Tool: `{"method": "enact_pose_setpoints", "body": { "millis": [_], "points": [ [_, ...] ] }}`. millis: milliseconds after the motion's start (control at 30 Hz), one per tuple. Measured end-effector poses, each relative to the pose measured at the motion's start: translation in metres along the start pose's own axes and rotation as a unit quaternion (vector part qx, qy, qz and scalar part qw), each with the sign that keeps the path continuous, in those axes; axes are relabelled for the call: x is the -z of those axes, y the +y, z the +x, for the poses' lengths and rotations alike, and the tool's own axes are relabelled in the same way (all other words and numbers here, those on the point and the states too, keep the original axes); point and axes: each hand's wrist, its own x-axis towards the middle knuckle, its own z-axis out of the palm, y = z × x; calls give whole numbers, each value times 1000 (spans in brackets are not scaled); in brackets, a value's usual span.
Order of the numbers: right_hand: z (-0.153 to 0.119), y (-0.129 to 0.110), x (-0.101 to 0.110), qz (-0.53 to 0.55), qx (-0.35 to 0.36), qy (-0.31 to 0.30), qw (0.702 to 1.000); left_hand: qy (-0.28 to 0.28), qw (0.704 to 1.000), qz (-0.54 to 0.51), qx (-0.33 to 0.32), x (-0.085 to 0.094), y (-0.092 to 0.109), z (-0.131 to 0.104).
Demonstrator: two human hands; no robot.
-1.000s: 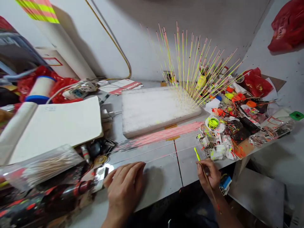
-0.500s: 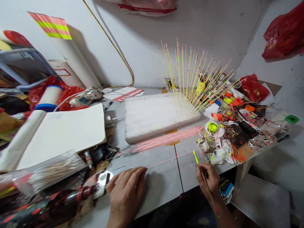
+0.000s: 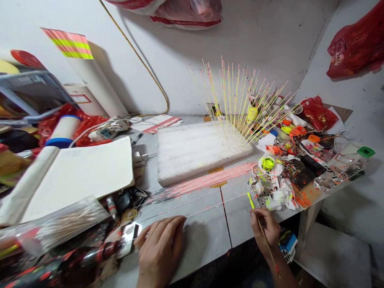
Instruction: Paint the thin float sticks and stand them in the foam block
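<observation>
My left hand (image 3: 162,248) rests low over the grey table with its fingers curled together. They close on the end of a thin pink stick (image 3: 219,204), which runs right, almost level, towards the brush. In my right hand (image 3: 267,230) is a slim paintbrush (image 3: 251,201), pinched between thumb and fingers, its bristles coated in fluorescent yellow. The brush tip is close to the far end of the stick; whether they touch I cannot tell. Beyond lies a bundle of similar pink sticks (image 3: 204,178) with dark ends, along the front of a white foam block (image 3: 192,150).
Several pink-and-yellow sticks (image 3: 231,100) stand fanned out in the foam. An open yellow paint pot (image 3: 268,163) sits among stained papers at right, near a clear bottle (image 3: 345,170) with a green cap. At left are an open notebook (image 3: 90,172) and a bag of cotton swabs (image 3: 69,224).
My right hand and the brush have shifted slightly right, away from the stick's far end. My left hand keeps its hold. The whole view has tilted up a little.
</observation>
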Motion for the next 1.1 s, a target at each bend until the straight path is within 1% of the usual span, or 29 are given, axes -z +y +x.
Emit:
{"method": "enact_pose_setpoints", "body": {
  "millis": [233,367,533,867,1100],
  "points": [
    [1,-4,2,11,5,14,1000,-1,1000,-2,10,1,0,-1],
    [0,-11,0,33,16,-16,999,6,1000,2,20,1,2,-1],
    [-2,-17,-9,55,35,-41,997,7,1000,-1,25,3,5,1],
    [-2,-15,-16,22,51,-47,997,5,1000,1,28,2,5,-1],
    [-2,-15,-15,9,31,-31,999,-1,999,-8,33,2,5,-2]
  ]
}}
